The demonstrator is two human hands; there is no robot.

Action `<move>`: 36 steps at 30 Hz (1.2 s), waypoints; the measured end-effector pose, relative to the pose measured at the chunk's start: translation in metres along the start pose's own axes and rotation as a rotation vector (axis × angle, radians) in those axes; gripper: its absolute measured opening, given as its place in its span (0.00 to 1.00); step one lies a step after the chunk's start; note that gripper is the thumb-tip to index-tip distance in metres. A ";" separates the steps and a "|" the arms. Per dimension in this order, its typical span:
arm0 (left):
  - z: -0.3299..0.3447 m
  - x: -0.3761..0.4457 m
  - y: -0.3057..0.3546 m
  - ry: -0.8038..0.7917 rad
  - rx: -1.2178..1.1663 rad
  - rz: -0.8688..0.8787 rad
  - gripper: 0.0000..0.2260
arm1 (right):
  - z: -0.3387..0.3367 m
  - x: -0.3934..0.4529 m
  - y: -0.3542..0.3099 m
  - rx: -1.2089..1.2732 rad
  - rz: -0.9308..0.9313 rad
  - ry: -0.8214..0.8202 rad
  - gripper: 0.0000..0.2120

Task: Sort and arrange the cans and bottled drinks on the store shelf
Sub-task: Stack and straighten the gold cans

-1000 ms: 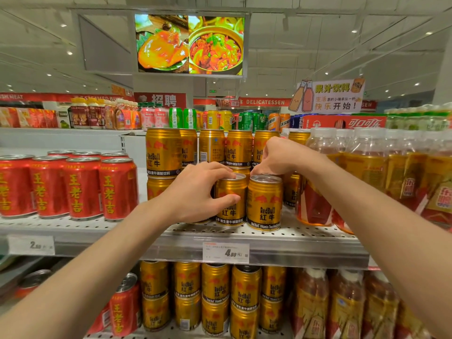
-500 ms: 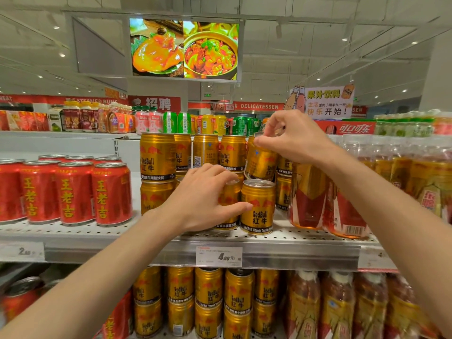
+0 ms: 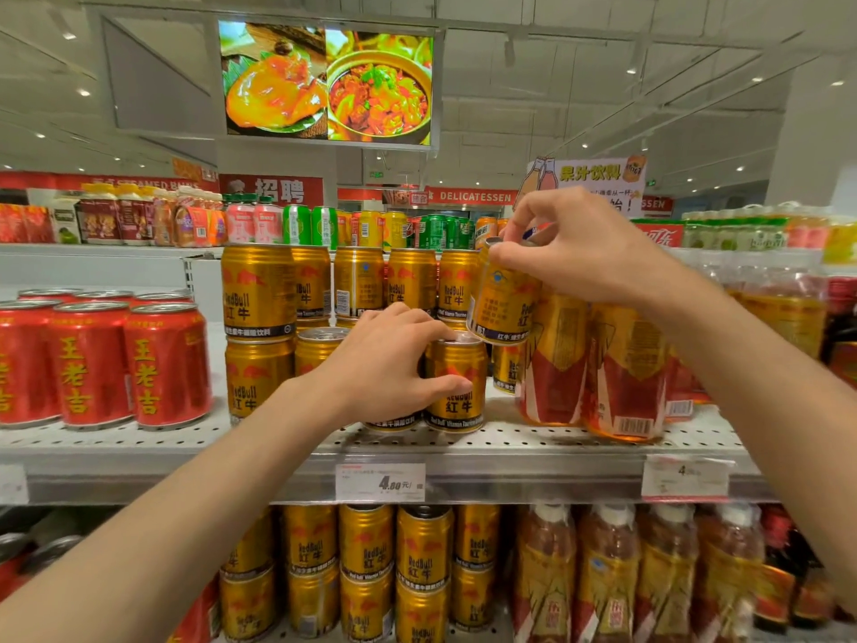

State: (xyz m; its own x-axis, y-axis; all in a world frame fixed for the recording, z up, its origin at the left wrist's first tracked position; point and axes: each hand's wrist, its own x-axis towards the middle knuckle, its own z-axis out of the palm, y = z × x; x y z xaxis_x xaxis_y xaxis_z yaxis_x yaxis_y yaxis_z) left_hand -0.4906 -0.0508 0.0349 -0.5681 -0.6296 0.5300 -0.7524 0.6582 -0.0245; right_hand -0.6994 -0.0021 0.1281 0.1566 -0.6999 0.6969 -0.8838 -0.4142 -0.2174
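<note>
left hand [image 3: 389, 359] clamps front Red Bull can [image 3: 457, 382] upright on shelf [image 3: 533, 438] | right hand [image 3: 575, 245] pinches lifted Red Bull can [image 3: 503, 301] by rim, tilted, above-right of it | upper-row gap directly beneath, judged landing spot

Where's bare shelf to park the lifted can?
Bare shelf strip between front gold can under the left hand and tea bottles. Front lip before the red cans is shallow. The lifted can hangs tilted in the right hand. Gold stacks behind are packed.
</note>
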 end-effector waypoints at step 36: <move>-0.007 0.022 0.028 0.108 -0.519 -0.126 0.34 | -0.016 -0.027 0.017 0.098 -0.056 -0.019 0.18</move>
State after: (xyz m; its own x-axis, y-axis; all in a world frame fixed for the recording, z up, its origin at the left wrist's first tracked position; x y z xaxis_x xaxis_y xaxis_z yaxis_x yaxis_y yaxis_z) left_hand -0.5224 -0.0436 0.0517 -0.4260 -0.6885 0.5869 -0.5331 0.7151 0.4520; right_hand -0.7260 0.0190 0.1164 0.2135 -0.6848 0.6967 -0.8266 -0.5068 -0.2449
